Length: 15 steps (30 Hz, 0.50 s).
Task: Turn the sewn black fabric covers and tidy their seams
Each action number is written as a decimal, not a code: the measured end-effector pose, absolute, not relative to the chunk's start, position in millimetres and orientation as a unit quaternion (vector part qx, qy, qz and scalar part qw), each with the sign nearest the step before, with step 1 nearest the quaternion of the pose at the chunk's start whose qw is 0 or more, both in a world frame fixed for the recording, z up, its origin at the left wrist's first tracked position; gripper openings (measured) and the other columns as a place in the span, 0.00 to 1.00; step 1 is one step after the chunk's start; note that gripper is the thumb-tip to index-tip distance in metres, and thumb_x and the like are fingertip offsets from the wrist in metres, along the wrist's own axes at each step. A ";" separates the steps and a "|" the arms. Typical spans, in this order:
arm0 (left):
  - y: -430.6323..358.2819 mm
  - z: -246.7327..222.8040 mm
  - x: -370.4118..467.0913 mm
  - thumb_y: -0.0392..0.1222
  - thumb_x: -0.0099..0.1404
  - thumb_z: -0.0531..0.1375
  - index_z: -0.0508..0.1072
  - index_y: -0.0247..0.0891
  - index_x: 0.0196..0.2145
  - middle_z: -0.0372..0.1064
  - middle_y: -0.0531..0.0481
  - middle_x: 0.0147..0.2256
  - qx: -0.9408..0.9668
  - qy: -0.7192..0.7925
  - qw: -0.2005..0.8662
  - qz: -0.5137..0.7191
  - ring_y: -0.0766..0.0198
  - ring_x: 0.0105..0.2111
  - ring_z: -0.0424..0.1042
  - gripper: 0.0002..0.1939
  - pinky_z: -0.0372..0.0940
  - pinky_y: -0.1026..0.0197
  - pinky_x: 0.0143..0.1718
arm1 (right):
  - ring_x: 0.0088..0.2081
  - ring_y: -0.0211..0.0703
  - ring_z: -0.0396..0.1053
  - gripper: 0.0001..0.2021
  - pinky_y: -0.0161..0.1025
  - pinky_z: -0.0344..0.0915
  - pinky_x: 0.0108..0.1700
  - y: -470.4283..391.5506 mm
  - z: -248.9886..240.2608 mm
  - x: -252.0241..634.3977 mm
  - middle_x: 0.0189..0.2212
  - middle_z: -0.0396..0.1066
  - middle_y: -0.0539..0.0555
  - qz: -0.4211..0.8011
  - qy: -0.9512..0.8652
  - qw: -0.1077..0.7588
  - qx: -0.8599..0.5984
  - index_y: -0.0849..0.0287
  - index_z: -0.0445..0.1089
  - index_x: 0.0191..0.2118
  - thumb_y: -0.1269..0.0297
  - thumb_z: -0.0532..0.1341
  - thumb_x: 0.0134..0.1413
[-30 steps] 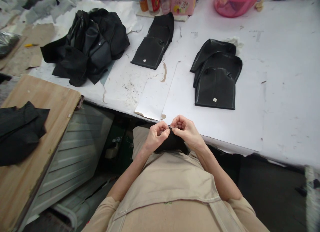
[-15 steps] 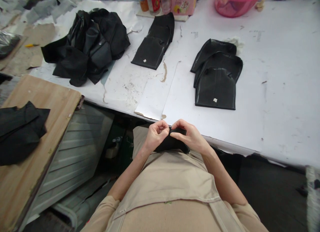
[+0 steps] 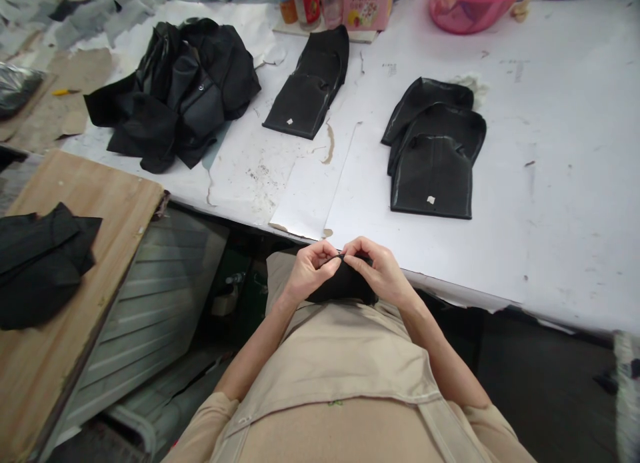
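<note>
At the table's front edge, over my lap, a black leather-like piece hangs between my hands. My left hand pinches its upper edge between thumb and fingertips. Right beside it, my right hand grips the same edge, thumb and forefinger pressed together. The two sets of fingertips nearly meet, and they hide what lies exactly between them. Ahead to the right, a stack of black pieces overlaps on the table, the top one bearing a small white mark. More black pieces overlap farther off, left of that stack.
A rumpled heap of black material covers the left of the white table. Bottles, a pink box and a pink basin stand at the back. Black cloth lies on a wooden board at left.
My right thumb and fingers have closed together on the black piece's edge, and both hands' fingertips are nearer each other. The stacks on the table stay put.
</note>
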<state>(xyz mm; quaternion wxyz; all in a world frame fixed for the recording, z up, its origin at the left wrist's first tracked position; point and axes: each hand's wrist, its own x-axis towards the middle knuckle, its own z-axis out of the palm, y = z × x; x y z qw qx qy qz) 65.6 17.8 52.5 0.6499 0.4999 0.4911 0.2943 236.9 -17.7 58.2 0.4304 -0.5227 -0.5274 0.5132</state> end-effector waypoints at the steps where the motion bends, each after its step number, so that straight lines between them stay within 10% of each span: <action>1: 18.1 51.4 65.0 0.43 0.54 0.65 0.69 0.35 0.26 0.66 0.55 0.24 0.497 0.488 0.655 0.293 0.71 0.23 0.62 0.09 0.57 0.68 0.26 | 0.37 0.41 0.67 0.06 0.38 0.62 0.42 -17.9 58.1 236.5 0.33 0.71 0.51 0.515 -0.527 0.431 -0.521 0.57 0.67 0.32 0.65 0.60 0.61; 15: 24.1 45.0 57.1 0.40 0.53 0.68 0.72 0.34 0.29 0.69 0.54 0.27 0.499 0.449 0.684 0.285 0.71 0.27 0.65 0.10 0.61 0.68 0.31 | 0.47 0.45 0.68 0.05 0.42 0.62 0.52 -21.7 53.2 236.8 0.43 0.70 0.55 0.498 -0.554 0.478 -0.465 0.55 0.66 0.34 0.69 0.58 0.62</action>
